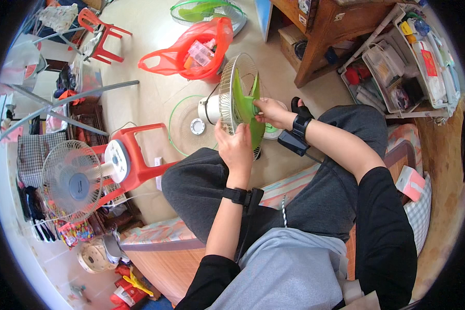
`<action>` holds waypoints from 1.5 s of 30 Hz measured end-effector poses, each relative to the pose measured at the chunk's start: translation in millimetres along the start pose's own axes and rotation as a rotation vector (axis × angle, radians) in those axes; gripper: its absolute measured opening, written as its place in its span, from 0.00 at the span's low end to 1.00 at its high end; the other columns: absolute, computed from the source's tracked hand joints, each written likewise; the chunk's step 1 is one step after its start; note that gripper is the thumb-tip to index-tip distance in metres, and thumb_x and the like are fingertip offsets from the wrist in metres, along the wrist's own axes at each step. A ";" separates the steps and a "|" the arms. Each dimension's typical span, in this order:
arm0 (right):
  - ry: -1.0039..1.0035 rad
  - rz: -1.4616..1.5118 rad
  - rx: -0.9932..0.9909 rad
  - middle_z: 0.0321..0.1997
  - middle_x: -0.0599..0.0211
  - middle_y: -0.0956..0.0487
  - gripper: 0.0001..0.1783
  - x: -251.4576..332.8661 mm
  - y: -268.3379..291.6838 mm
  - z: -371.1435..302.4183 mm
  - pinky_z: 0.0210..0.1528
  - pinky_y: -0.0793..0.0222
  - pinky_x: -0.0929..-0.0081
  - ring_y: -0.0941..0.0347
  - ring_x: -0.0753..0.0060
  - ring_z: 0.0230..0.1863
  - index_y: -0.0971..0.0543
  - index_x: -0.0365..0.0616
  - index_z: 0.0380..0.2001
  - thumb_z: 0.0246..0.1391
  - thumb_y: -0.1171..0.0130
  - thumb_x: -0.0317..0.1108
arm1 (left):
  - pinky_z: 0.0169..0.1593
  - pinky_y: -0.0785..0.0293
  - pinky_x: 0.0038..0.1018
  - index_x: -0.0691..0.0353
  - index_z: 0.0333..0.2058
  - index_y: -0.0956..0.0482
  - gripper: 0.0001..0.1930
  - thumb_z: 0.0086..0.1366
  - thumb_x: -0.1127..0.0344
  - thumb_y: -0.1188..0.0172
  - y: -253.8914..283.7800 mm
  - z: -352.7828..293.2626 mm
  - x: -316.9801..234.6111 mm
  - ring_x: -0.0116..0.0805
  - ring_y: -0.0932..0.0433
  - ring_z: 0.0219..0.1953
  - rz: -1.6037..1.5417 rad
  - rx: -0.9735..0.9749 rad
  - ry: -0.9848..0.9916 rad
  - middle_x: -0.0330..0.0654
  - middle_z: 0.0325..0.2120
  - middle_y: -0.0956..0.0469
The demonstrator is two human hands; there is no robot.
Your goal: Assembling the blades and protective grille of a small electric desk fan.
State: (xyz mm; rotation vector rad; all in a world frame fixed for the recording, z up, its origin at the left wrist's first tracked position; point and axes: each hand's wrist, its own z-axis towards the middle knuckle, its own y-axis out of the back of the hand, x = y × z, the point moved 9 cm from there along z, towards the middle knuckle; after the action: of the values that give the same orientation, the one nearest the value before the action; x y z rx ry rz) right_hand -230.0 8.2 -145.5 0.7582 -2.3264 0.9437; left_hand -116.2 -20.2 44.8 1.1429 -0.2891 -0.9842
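Note:
In front of me a fan with a white motor housing (208,110) stands with its front open. Its round wire rear grille (229,85) is upright, seen nearly edge-on. A green fan blade (238,95) sits inside that grille. My right hand (275,113) pinches the blade's green hub from the right; what lies under the fingertips is too small to make out. At the grille's near edge is my left hand (233,144), thumb and fingers closed around the wire beside the blade. Flat on the floor behind the motor lies a green-rimmed wire front grille (171,126).
Beyond the fan stands a red plastic bag (219,39) over a bucket, with another green fan (196,11) behind. A red stool (139,135) and a white fan (78,181) are at left. A wooden desk (315,44) and storage drawers (387,72) stand at right.

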 end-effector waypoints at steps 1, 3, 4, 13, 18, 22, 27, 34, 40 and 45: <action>0.000 0.001 -0.002 0.34 0.72 0.29 0.12 -2.6 2.0 1.6 0.35 0.32 0.81 0.33 0.78 0.30 0.29 0.46 0.41 0.61 0.54 0.41 | 0.33 0.25 0.37 0.56 0.29 0.20 0.07 0.53 0.62 0.37 -0.3 -0.4 -0.6 0.54 0.27 0.42 -0.001 0.001 -0.002 0.58 0.45 0.34; -0.014 0.035 -0.031 0.32 0.72 0.28 0.11 -5.2 7.2 2.4 0.33 0.32 0.82 0.33 0.80 0.28 0.29 0.45 0.38 0.60 0.54 0.40 | 0.34 0.25 0.37 0.57 0.29 0.20 0.07 0.53 0.62 0.37 -2.8 -0.5 -2.5 0.54 0.27 0.42 -0.009 0.018 -0.009 0.59 0.45 0.34; -0.013 0.034 -0.031 0.32 0.72 0.28 0.11 -4.7 7.5 1.2 0.33 0.32 0.82 0.33 0.80 0.28 0.29 0.45 0.38 0.60 0.54 0.40 | 0.34 0.25 0.37 0.57 0.29 0.20 0.07 0.53 0.62 0.37 -3.3 -1.4 -2.6 0.54 0.27 0.42 -0.010 0.016 -0.009 0.59 0.45 0.34; 0.058 0.028 -0.010 0.30 0.70 0.26 0.15 -0.5 15.5 -1.4 0.26 0.33 0.84 0.32 0.80 0.24 0.27 0.38 0.35 0.57 0.49 0.41 | 0.34 0.25 0.37 0.57 0.29 0.20 0.06 0.54 0.63 0.38 -5.5 -7.4 -12.0 0.54 0.27 0.42 0.002 0.038 -0.052 0.60 0.46 0.34; 0.024 -0.033 -0.005 0.33 0.68 0.25 0.17 3.4 15.0 -4.9 0.30 0.30 0.83 0.30 0.79 0.27 0.27 0.36 0.39 0.56 0.48 0.41 | 0.35 0.25 0.36 0.57 0.29 0.20 0.06 0.54 0.63 0.38 -5.2 -7.1 -10.2 0.54 0.27 0.42 0.005 0.032 -0.031 0.59 0.46 0.34; 0.018 -0.081 0.112 0.34 0.67 0.25 0.19 13.7 13.6 -7.5 0.30 0.28 0.81 0.27 0.75 0.28 0.28 0.32 0.41 0.56 0.48 0.40 | 0.34 0.25 0.36 0.57 0.29 0.20 0.06 0.53 0.63 0.38 -2.8 -6.2 -9.4 0.53 0.27 0.41 0.027 0.038 -0.035 0.58 0.45 0.34; 0.123 -1.083 0.073 0.26 0.60 0.20 0.20 38.3 18.0 -11.8 0.28 0.27 0.75 0.23 0.71 0.26 0.25 0.30 0.35 0.49 0.43 0.40 | 0.34 0.24 0.34 0.56 0.28 0.19 0.05 0.52 0.64 0.37 -1.0 -8.0 -11.6 0.51 0.26 0.42 -0.028 0.044 -0.075 0.55 0.46 0.32; 0.088 -1.441 0.076 0.21 0.57 0.21 0.20 40.3 22.6 -19.4 0.29 0.28 0.72 0.23 0.68 0.23 0.22 0.32 0.29 0.43 0.41 0.43 | 0.36 0.24 0.33 0.55 0.28 0.18 0.06 0.49 0.66 0.35 -5.9 -17.2 -32.1 0.50 0.25 0.41 -0.032 0.026 -0.181 0.55 0.45 0.31; 0.060 -1.453 0.146 0.21 0.58 0.21 0.20 40.4 14.1 -25.1 0.29 0.28 0.70 0.23 0.67 0.22 0.21 0.34 0.28 0.44 0.42 0.45 | 0.37 0.24 0.33 0.56 0.28 0.19 0.06 0.49 0.66 0.35 -5.9 -18.8 -28.8 0.51 0.25 0.41 -0.056 0.023 -0.166 0.56 0.45 0.32; 0.090 -1.559 0.128 0.20 0.57 0.21 0.21 37.8 14.5 -19.4 0.28 0.28 0.68 0.23 0.64 0.22 0.21 0.34 0.24 0.42 0.38 0.47 | 0.37 0.24 0.34 0.58 0.28 0.19 0.06 0.49 0.66 0.35 -7.6 -19.4 -30.6 0.52 0.25 0.41 -0.069 0.044 -0.154 0.57 0.46 0.32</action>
State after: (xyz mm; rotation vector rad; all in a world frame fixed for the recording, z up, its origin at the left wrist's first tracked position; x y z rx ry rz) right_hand -261.7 19.9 -115.9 1.9839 -0.9439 0.3146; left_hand -124.9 15.2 38.2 1.1247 -0.3987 -1.1346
